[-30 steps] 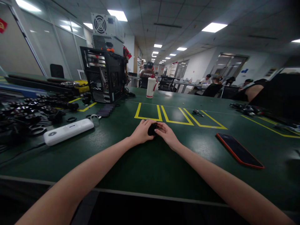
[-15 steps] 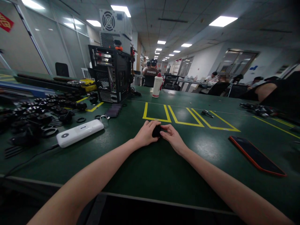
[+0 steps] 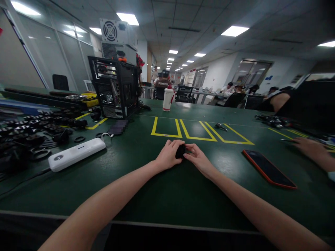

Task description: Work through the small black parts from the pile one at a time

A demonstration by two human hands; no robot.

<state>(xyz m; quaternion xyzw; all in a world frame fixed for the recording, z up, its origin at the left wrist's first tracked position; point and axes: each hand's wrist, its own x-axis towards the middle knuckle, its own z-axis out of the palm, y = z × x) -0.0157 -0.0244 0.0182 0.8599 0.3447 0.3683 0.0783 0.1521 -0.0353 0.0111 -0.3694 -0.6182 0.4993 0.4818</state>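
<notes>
Between my two hands is a small black part (image 3: 180, 152), mostly covered by fingers, so its exact kind does not show. My left hand (image 3: 169, 154) wraps round it from the left, thumb below and fingers over the top. From the right, my right hand (image 3: 198, 158) pinches its edge with thumb and fingertips. Both hands are low over the green table (image 3: 146, 198), just in front of the yellow tape outlines (image 3: 167, 135). A small dark metallic piece (image 3: 221, 127) lies in the right-hand outline.
On the left are a white power strip-like device (image 3: 78, 153), black rings (image 3: 79, 139) and many black parts (image 3: 39, 130). Behind stand an open computer case (image 3: 115, 87) and a white bottle (image 3: 168, 99). An orange-edged phone (image 3: 269, 169) and another person's hand (image 3: 311, 150) are at right.
The view has shifted, so the table things appear further left. Another person's hand has come in at the right edge. My hands keep their grip on the black part.
</notes>
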